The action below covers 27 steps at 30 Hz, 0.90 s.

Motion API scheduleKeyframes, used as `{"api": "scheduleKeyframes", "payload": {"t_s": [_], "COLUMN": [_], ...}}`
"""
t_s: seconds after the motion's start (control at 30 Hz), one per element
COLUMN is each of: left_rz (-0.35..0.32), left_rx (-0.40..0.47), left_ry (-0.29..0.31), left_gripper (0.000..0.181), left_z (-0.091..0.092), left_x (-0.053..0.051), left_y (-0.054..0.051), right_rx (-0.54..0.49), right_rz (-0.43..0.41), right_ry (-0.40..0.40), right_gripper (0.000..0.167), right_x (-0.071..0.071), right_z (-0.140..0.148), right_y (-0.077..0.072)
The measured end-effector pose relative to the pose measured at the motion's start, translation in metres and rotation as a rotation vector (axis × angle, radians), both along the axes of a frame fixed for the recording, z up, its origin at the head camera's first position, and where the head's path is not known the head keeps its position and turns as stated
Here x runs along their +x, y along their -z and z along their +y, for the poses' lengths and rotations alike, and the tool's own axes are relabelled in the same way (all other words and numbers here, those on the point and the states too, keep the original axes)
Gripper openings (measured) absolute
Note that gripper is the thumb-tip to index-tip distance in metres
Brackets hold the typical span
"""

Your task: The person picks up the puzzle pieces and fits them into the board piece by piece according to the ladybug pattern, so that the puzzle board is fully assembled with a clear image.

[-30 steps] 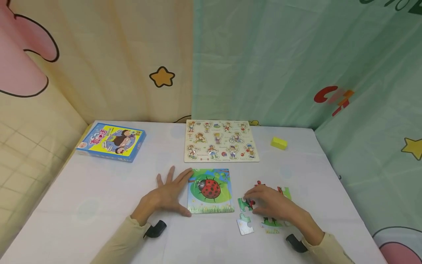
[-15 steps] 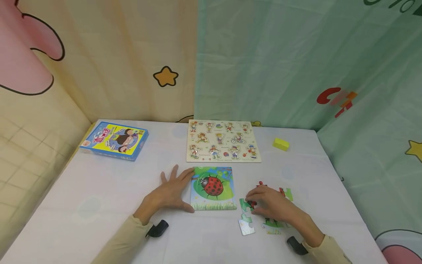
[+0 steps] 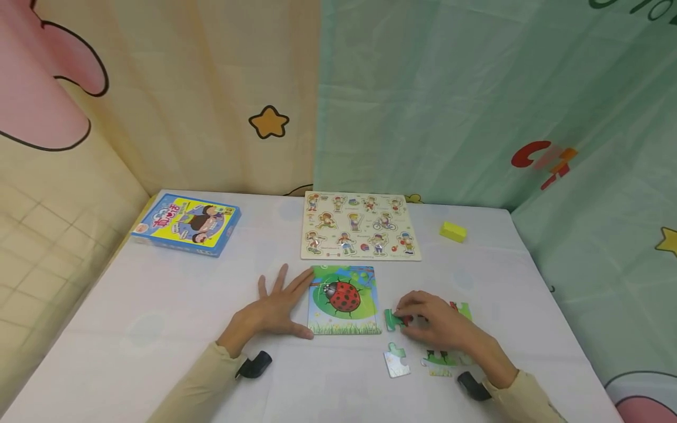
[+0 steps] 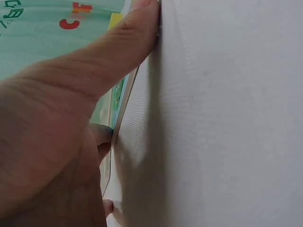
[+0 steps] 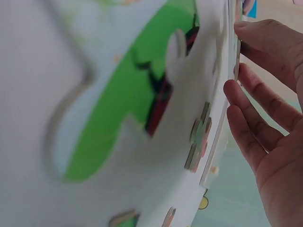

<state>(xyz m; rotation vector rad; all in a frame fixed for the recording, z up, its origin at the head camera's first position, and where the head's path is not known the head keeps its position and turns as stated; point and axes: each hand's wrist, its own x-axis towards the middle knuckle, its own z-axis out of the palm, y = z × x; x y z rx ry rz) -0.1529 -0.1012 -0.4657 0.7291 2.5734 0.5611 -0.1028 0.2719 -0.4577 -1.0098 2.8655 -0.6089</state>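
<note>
R hand (image 3: 439,322), lower R of frame, is pinching a green-and-red jigsaw piece (image 3: 391,320); L hand (image 3: 275,311), grip released, is touching a square blue-green ladybird-printed board (image 3: 345,300), lower ctr.

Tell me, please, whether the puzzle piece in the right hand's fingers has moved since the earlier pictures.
Yes, the puzzle piece in the right hand has shifted slightly forward, toward the figure board and away from the pale loose piece.

blue box (image 3: 186,223): pink Chinese characters, not clearly legible | board (image 3: 365,211): captions too small | green curtain (image 3: 423,100): dark lettering, cut off
</note>
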Motion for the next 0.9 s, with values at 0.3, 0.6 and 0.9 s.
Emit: {"api": "scheduleKeyframes", "payload": {"t_s": [0.3, 0.6, 0.9], "left_rz": [-0.017, -0.015, -0.023], "left_rx": [-0.021, -0.037, -0.038], "left_ry": [0.005, 0.015, 0.017], "left_gripper": [0.123, 0.122, 0.122], "left_z": [-0.001, 0.0, -0.002], "left_x": [-0.001, -0.002, -0.001], "left_y": [0.0, 0.001, -0.001], "right_rx": [0.002, 0.009, -0.007], "right_rz": [-0.018, 0.0, -0.006], "right_ry": [-0.033, -0.042, -0.068], "right_gripper": [0.022, 0.025, 0.026], "right_x": [-0.015, -0.027, -0.041], "right_z": [-0.027, -0.06, -0.097], "right_y": [-0.009, -0.014, -0.012]}}
